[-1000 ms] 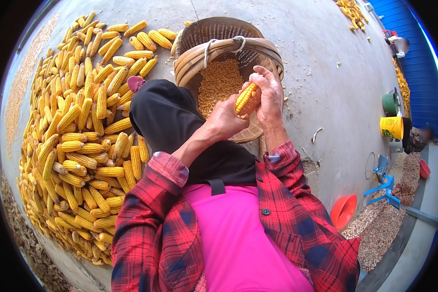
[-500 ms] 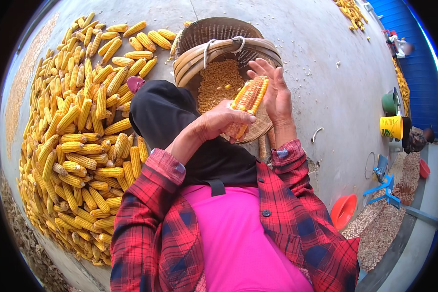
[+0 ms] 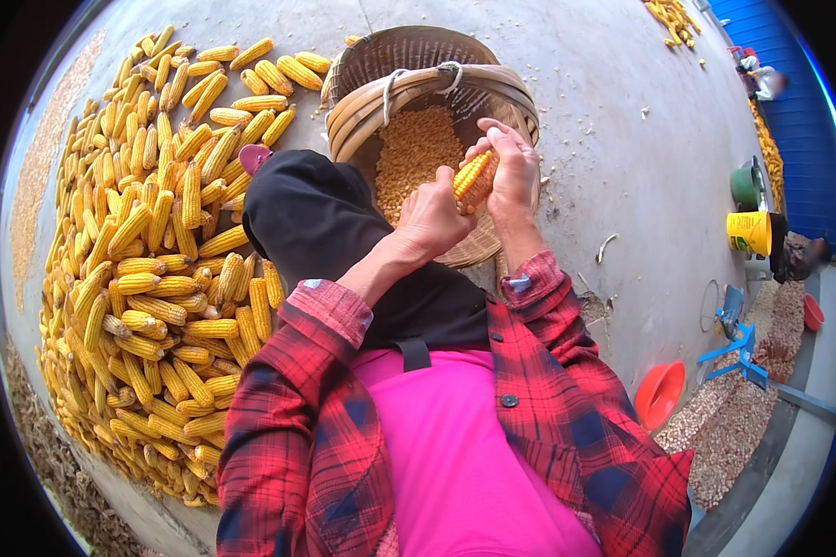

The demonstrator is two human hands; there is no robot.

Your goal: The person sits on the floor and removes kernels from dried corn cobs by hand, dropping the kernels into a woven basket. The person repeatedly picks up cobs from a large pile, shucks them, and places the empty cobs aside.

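A partly stripped yellow corn cob (image 3: 473, 176) is held in front of me over a woven bamboo basket (image 3: 351, 125), which contains loose kernels (image 3: 415, 148). My left hand (image 3: 435, 215) is closed round the cob's lower end. My right hand (image 3: 513, 181) grips the upper part from the right, thumb and fingers bent against it. A second woven rim (image 3: 409, 39) shows behind the basket's thick handle. My black-clad leg (image 3: 297, 204) is beside the basket.
A big pile of corn cobs (image 3: 158, 297) covers the left floor. To the right are a green bucket (image 3: 745, 186), yellow bucket (image 3: 751, 232), red basin (image 3: 659, 395), blue metal tool (image 3: 738, 357) and kernel spread (image 3: 724, 446). Two other people (image 3: 766, 84) (image 3: 799, 260) are by a blue wall.
Half a second ago my right hand was open and off the cob; now it grips it again. The cob has been turned, and my left hand has risen slightly.
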